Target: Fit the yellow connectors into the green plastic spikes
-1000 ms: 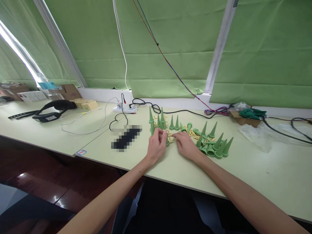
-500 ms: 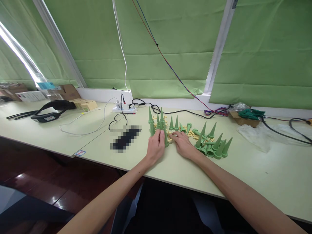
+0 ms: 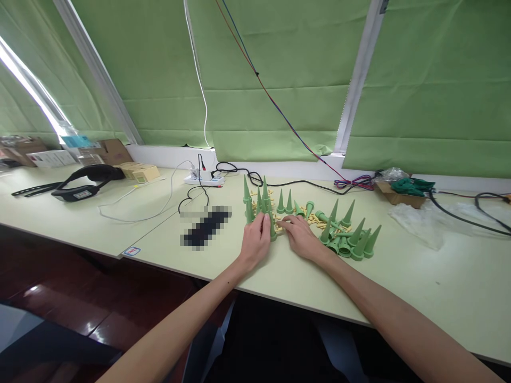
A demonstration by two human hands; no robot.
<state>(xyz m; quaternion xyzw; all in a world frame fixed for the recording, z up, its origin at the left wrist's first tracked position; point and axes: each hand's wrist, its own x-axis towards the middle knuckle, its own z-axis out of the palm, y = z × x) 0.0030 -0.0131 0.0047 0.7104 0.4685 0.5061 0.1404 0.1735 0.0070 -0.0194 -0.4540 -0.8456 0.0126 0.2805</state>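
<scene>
Curled around a green plastic cone, my left hand is closed, its thumb on top toward the cone's side. My right hand comes in from the right, fingertips together at a small yellow peg beside that cone. The fingertips hide part of the peg. More green cones stand upright just beyond my left hand, with yellow pegs between them. Behind my right hand, two cones stand side by side.
Right of my right hand lies a pile of green cones, some upright and some tipped over, among loose yellow pegs. A power strip with cables sits at the back. Plastic bags and a small carton lie at the right.
</scene>
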